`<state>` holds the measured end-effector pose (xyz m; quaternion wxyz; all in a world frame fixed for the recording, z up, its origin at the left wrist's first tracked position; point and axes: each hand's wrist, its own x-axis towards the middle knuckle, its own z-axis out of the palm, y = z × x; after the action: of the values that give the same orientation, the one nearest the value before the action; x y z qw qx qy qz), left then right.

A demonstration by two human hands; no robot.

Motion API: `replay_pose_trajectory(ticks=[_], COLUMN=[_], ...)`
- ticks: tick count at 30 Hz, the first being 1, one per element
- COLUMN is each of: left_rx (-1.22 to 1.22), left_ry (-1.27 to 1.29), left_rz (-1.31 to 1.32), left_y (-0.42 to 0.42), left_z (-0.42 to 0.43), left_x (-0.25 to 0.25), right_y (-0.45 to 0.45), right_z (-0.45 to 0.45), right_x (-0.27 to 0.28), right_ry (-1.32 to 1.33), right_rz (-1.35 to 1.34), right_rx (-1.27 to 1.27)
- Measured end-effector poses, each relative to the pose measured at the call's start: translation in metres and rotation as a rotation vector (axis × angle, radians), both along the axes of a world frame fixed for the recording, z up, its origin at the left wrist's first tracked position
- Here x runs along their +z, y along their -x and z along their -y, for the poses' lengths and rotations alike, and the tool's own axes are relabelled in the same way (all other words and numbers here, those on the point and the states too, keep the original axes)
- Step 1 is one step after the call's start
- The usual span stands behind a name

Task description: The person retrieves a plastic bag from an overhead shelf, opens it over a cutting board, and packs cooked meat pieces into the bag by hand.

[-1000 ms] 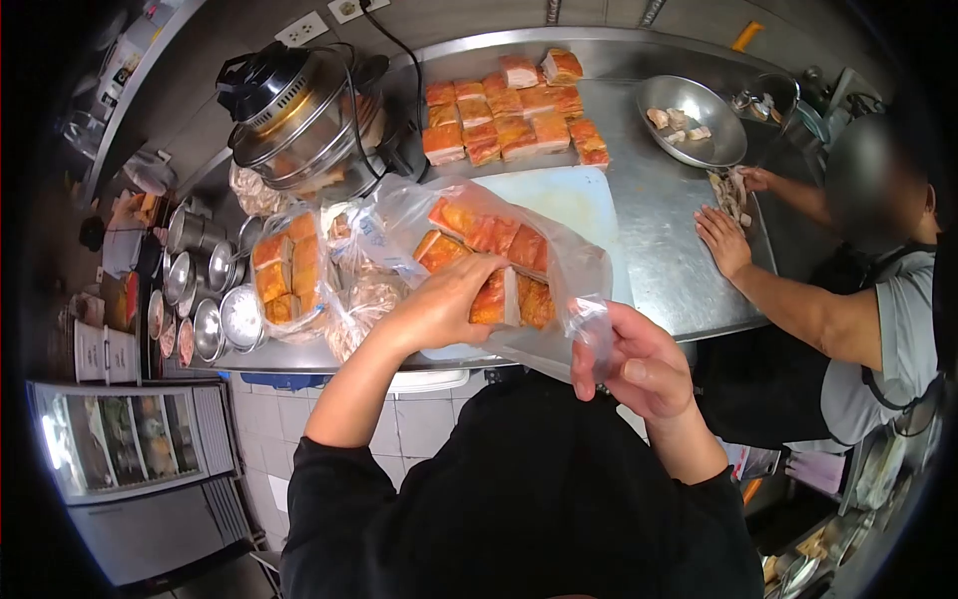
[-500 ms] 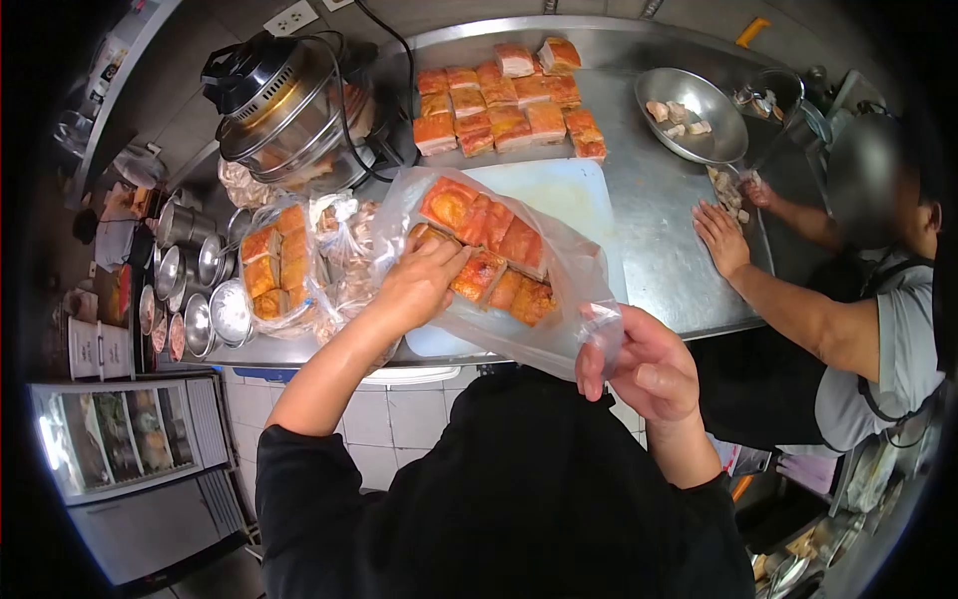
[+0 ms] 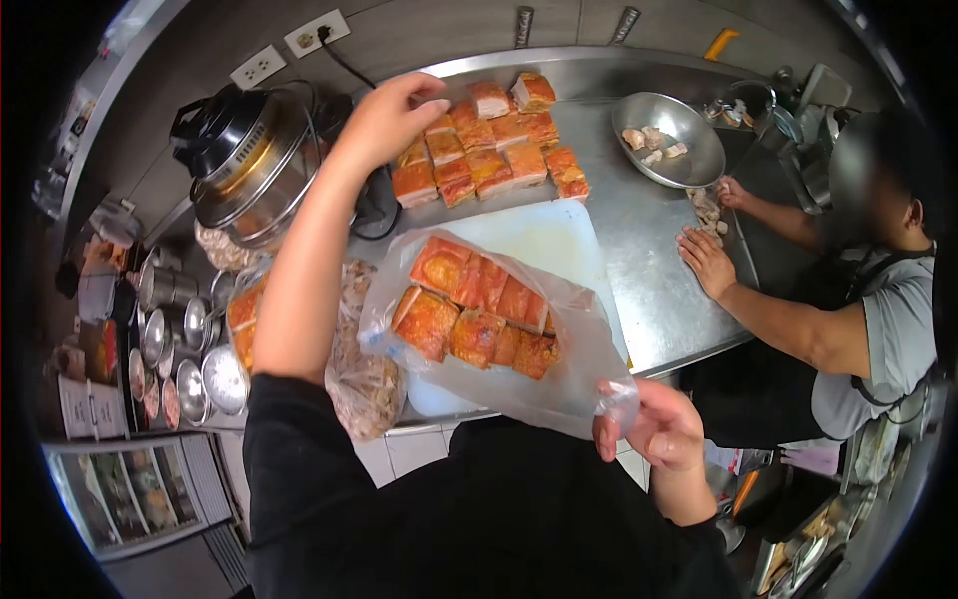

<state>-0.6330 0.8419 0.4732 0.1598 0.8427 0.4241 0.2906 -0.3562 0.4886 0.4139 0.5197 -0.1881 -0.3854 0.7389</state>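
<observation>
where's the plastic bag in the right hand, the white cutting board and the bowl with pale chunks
Plastic bag (image 3: 579, 339), head view, film at its right side
White cutting board (image 3: 549, 230), head view, bare upper part
Bowl (image 3: 702, 150), head view, inner right wall

From afar I see a steel counter (image 3: 654, 285); on it lie a cutting board (image 3: 549, 230), meat pieces (image 3: 491, 170) and a metal bowl (image 3: 696, 138).

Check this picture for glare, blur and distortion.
Head view: fisheye bending with black corners; head view: glare on the steel counter right of the cutting board; head view: a blur patch over the co-worker's head, while the meat pieces in the plastic bag look clear.
</observation>
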Motion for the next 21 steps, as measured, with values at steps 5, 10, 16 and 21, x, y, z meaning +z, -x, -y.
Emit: replay_pose_trajectory(ticks=[5,10,16,21], left_rx=[0.057,0.107,0.43,0.381], left_ry=[0.012,0.097,0.305,0.29], left_rz=[-0.387,-0.576,-0.586,-0.26], left_y=[-0.058,-0.106,-0.149,-0.121], left_z=[-0.15,-0.239,-0.249,-0.301], left_x=[-0.082,-0.159,-0.181,-0.223], right_y=[0.014,0.032,0.043,0.043], right_z=[0.022,0.039,0.044,0.046], right_x=[0.0,-0.003,-0.007,0.001], right_ry=[0.048,0.076,0.101,0.104], right_rz=[0.054,-0.002,-0.008,-0.021], right_rx=[-0.21,-0.41,-0.482,-0.442])
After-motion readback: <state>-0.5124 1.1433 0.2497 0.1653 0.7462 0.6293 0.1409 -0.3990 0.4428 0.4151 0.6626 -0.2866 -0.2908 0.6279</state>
